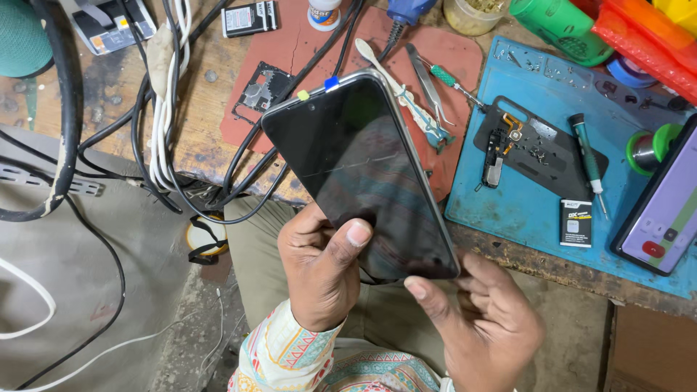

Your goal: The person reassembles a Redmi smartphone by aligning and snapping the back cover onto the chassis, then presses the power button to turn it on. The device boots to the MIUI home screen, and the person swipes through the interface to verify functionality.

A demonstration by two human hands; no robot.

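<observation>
Black phone (pixel 363 174) held up over the worktop's (pixel 196 138) front edge, dark screen facing the camera, tilted with its top end away. Left hand (pixel 319 265) clenched around the phone's lower left edge, thumb pressed flat on the glass. Right hand (pixel 479 319) grasping the bottom right corner, thumb tip against the edge. Behind, on the worktop: red mat (pixel 305 54) carrying tweezers (pixel 428 83) and a white pry tool (pixel 399 91). To the right, blue mat (pixel 508 196) with a green-handled screwdriver (pixel 588 160) and a small black tray of parts (pixel 537 156). Tangled black cables (pixel 145 116) at left.
</observation>
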